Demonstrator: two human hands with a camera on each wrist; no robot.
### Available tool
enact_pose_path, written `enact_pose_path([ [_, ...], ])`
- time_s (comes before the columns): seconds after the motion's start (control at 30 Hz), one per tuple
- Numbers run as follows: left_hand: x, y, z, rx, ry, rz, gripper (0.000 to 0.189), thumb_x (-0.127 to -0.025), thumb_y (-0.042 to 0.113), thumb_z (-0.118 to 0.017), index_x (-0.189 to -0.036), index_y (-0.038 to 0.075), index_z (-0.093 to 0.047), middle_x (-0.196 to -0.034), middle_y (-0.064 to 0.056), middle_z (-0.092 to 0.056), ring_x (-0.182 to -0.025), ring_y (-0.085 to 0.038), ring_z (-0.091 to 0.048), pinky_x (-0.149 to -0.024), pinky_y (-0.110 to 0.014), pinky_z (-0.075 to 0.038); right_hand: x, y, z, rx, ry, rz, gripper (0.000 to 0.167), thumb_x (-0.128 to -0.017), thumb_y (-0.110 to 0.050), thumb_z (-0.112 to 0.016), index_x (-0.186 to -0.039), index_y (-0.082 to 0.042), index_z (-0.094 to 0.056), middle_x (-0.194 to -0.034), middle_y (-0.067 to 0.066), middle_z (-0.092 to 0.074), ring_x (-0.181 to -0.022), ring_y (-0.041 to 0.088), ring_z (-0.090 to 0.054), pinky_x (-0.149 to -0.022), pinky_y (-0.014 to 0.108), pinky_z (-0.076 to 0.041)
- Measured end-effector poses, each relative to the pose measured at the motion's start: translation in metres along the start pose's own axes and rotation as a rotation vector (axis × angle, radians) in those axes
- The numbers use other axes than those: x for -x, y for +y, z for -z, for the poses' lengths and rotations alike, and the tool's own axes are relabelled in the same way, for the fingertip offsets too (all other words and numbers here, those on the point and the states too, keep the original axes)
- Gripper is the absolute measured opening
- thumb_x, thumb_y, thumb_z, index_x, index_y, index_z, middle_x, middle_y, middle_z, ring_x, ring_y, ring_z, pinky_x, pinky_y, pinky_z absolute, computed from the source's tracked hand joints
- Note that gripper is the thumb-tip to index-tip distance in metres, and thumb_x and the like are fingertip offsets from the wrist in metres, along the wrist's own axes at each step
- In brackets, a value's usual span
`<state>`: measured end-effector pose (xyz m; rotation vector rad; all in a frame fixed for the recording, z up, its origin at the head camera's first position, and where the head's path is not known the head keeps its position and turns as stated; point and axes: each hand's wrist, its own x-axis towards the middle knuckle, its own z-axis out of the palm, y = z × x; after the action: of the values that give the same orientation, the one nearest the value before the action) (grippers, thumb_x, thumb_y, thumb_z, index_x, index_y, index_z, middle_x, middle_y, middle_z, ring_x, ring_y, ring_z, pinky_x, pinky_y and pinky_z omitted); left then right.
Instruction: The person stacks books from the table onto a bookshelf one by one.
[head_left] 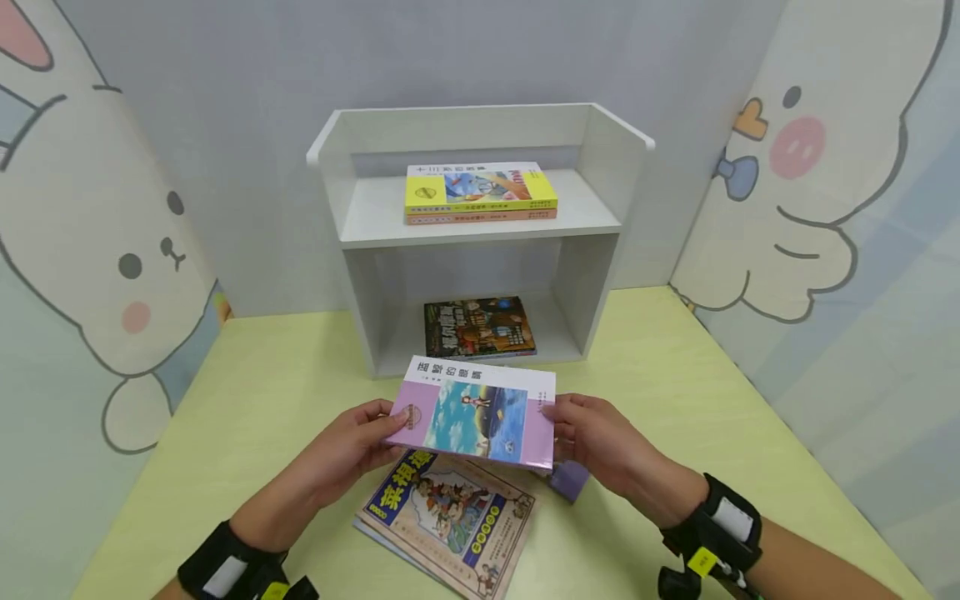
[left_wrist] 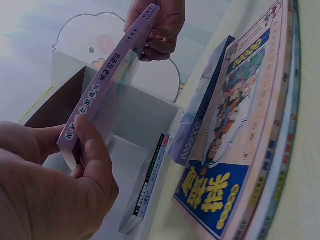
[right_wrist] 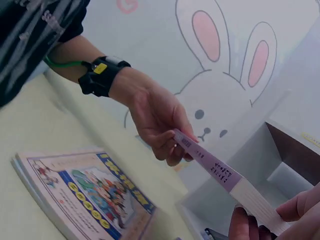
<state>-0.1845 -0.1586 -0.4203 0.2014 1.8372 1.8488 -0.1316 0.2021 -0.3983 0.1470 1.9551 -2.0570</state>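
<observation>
A purple-and-white paperback book (head_left: pixel 480 417) with a sea picture on its cover is held level above the table, in front of the shelf. My left hand (head_left: pixel 363 442) pinches its left end, thumb on top and fingers beneath. At the right end, my right hand (head_left: pixel 600 442) grips it the same way. The left wrist view shows the purple spine (left_wrist: pixel 107 70) running between both hands. Below lies a small stack topped by a beige comic-style book (head_left: pixel 450 517). Another purple book (head_left: pixel 570 481) sits beside that stack, partly hidden under the held one.
A white two-tier shelf (head_left: pixel 480 235) stands at the back of the pale yellow table (head_left: pixel 285 367). Its upper tier bears a yellow book (head_left: pixel 480 187) on an orange one (head_left: pixel 480 218). Dark-covered books (head_left: pixel 480 327) lie on the lower tier. Cartoon-printed walls surround the table.
</observation>
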Motion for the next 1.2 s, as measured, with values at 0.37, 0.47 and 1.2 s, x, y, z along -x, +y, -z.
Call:
enact_pose_path([
  [0.37,-0.073,0.051,0.003,-0.179,0.194,-0.205,0.043,-0.115,0.029,-0.063,-0.131,-0.011,-0.067,-0.112,-0.015,-0.072,-0.094,-0.017,-0.069,-0.086,-0.026,-0.062,-0.084,-0.054,0.024,0.044,0.099,0.155,0.048,-0.116,-0.023,-0.055,-0.148,0.013,-0.051,-0.121,0.01,-0.068,-0.105,0.02,-0.063,-0.092,0.03,-0.056],
  [0.47,-0.101,0.06,0.004,-0.268,0.281,-0.228,0.047,-0.114,0.032,-0.064,-0.134,-0.01,-0.068,-0.118,-0.019,-0.07,-0.097,-0.021,-0.07,-0.091,-0.032,-0.063,-0.115,-0.064,0.029,0.05,0.148,0.196,0.049,-0.115,-0.021,-0.056,-0.149,0.013,-0.052,-0.125,0.016,-0.066,-0.104,0.02,-0.063,-0.091,0.03,-0.056],
  [1.2,-0.169,0.05,0.016,-0.531,0.424,-0.217,0.06,-0.104,0.044,-0.073,-0.134,-0.008,-0.071,-0.121,-0.021,-0.074,-0.111,-0.037,-0.07,-0.096,-0.05,-0.058,-0.206,-0.054,0.046,0.217,0.345,0.256,0.021,-0.106,-0.018,-0.07,-0.113,0.001,-0.072,-0.111,0.011,-0.066,-0.099,0.021,-0.062,-0.078,0.03,-0.05],
])
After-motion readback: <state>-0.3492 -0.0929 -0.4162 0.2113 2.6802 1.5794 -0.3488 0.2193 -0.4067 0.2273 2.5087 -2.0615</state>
